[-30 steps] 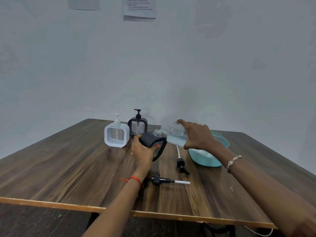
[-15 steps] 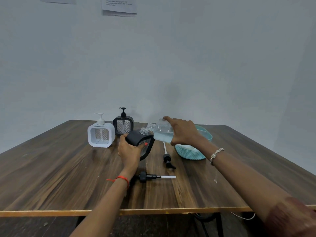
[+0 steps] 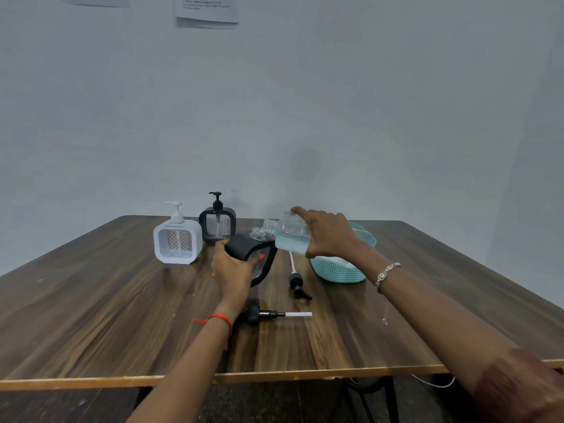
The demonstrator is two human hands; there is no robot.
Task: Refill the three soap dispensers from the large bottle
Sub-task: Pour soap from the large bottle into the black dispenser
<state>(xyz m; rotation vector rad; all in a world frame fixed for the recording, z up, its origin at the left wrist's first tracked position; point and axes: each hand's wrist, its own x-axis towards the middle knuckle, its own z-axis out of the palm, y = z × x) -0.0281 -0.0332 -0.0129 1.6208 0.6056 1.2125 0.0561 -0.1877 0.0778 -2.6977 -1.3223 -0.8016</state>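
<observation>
A wooden desk is set against a pale wall. A teal basket is placed at the far right of the desk and is partly hidden by the right hand. A white dispenser and, just behind it to the right, a black dispenser are stood upright with their pumps fitted. A third dispenser, black and open at the neck, is gripped by the left hand and is tilted to the right. A clear bottle, part full of pale blue liquid, is clasped by the right hand. It is tipped almost flat, and its open mouth is held just above the third dispenser's neck. Two loose pumps are laid on the desk. One pump lies just left of the basket, and the other pump lies beside the left wrist.
</observation>
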